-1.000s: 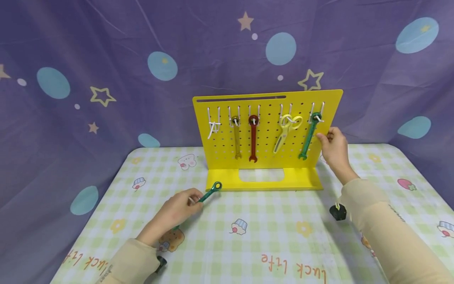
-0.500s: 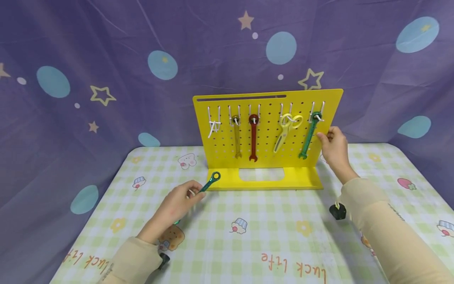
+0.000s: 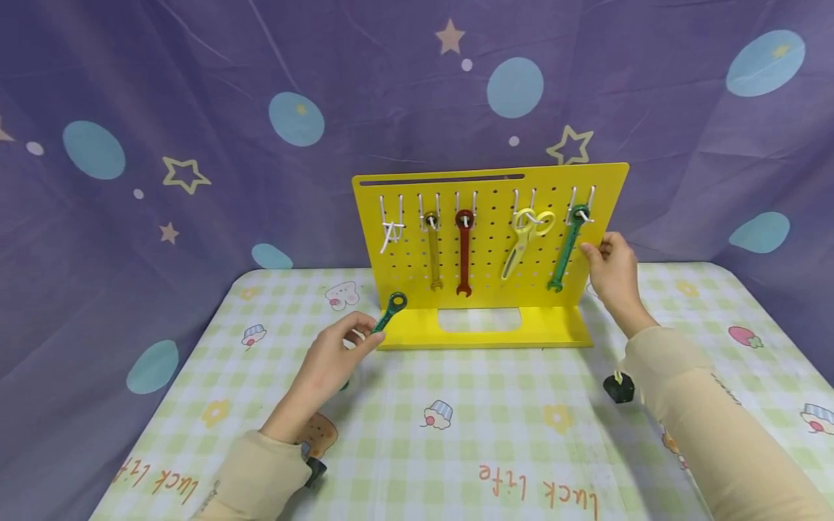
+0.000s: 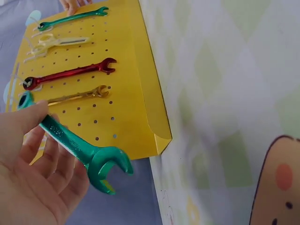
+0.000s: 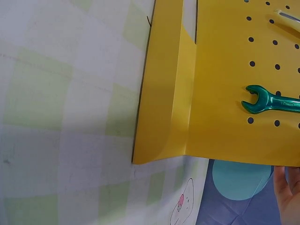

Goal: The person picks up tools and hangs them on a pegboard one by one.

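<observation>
My left hand [image 3: 329, 362] pinches a green combination wrench [image 4: 70, 143] between thumb and fingers. The wrench's ring end [image 3: 397, 301] points up, in front of the lower left of a yellow pegboard [image 3: 485, 268]; its jaw end points back toward the wrist. With thumb in front and fingers behind, my right hand [image 3: 612, 275] holds the board's right edge. From left to right, a gold wrench [image 3: 434, 253], a red wrench [image 3: 465, 253], yellow scissors [image 3: 521, 242] and another green wrench [image 3: 568, 250] hang on white hooks. At the left end is a further white hook [image 3: 392, 230].
The pegboard stands on its own folded yellow base [image 3: 554, 329] on a table with a green-checked cloth [image 3: 495, 405]. A purple patterned curtain [image 3: 391, 108] hangs behind. Dark camera parts [image 3: 619, 388] sit by the wrists.
My left hand has risen and moved slightly right and forward with the green wrench, whose ring end is now near the board's lower left. The right hand stays on the board's edge.
</observation>
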The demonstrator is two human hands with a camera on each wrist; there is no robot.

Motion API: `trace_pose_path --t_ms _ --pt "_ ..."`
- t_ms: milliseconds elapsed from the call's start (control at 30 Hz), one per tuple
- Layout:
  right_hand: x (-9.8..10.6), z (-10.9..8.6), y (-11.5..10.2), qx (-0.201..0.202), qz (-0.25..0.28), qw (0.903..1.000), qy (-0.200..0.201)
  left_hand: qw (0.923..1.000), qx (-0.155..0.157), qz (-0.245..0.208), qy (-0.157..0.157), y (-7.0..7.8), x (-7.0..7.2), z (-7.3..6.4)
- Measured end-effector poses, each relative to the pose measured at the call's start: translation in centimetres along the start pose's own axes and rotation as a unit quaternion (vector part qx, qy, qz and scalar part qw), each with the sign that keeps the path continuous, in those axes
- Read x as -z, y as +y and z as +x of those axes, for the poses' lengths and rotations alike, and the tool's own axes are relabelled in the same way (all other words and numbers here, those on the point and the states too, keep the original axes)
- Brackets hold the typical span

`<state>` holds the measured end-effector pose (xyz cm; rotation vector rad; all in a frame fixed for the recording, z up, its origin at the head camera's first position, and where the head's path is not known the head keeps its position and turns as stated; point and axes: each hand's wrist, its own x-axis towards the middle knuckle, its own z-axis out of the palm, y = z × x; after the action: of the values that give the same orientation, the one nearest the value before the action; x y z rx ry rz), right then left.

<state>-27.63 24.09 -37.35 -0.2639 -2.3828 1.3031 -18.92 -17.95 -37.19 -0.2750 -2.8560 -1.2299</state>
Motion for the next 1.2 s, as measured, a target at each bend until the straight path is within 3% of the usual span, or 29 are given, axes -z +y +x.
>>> trace_pose_path --t_ms 200,567,900,1200 --pt "-0.1 0.0 -0.1 0.004 0.004 0.9999 0.012 0.9991 0.001 -0.023 0.035 0.5 0.1 -0.1" --pt "-0.2 0.0 0.0 0.009 0.008 0.9997 0.023 0.9916 -0.025 -0.086 0.093 1.4 0.9 0.6" --pt "-0.2 0.0 0.2 0.005 0.005 0.9997 0.025 0.9893 -0.044 -0.101 0.096 2.8 1.2 1.7" --pt "-0.3 0.0 0.1 0.003 0.014 0.9996 0.025 0.9865 -0.037 -0.124 0.101 3.1 1.3 3.0"
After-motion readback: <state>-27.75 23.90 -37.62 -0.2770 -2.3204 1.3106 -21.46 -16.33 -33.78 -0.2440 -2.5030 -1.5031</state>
